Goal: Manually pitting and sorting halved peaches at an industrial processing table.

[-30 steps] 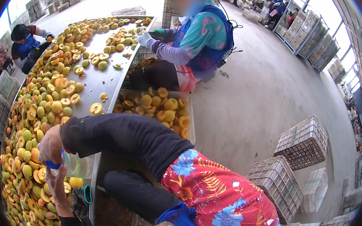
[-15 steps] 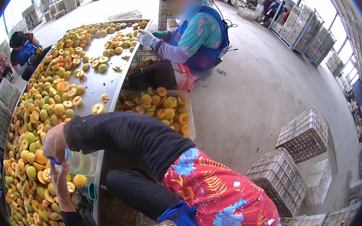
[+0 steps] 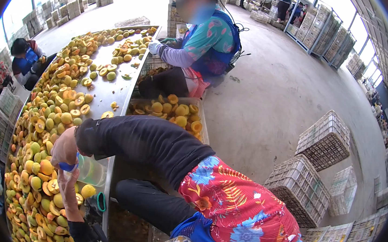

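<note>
A clear plastic bottle (image 3: 93, 172) with pale green liquid lies tilted over the near edge of a metal table, its blue cap (image 3: 69, 165) toward the fruit. My right hand (image 3: 64, 148), at the end of a black sleeve, is closed around the cap from above. My left hand (image 3: 67, 184) reaches up from below, its fingers closed against the cap and neck. Parts of the fingers are hidden behind the cap. Halved yellow-orange stone fruit (image 3: 37, 152) lie heaped under and beside both hands. One yellow fruit (image 3: 88, 191) sits just below the bottle.
The metal table (image 3: 115, 90) runs away from me. A crate of fruit halves (image 3: 195, 103) stands beside it. A co-worker (image 3: 211, 43) sits farther along, gloved hand at the table edge; another person (image 3: 26, 63) sits across. Plastic crates (image 3: 299, 189) stand on the floor to the right.
The view has shifted slightly. My hands stay together at the cap, with only a small change in the right hand's pose. The co-worker's gloved hands have lowered toward the table edge.
</note>
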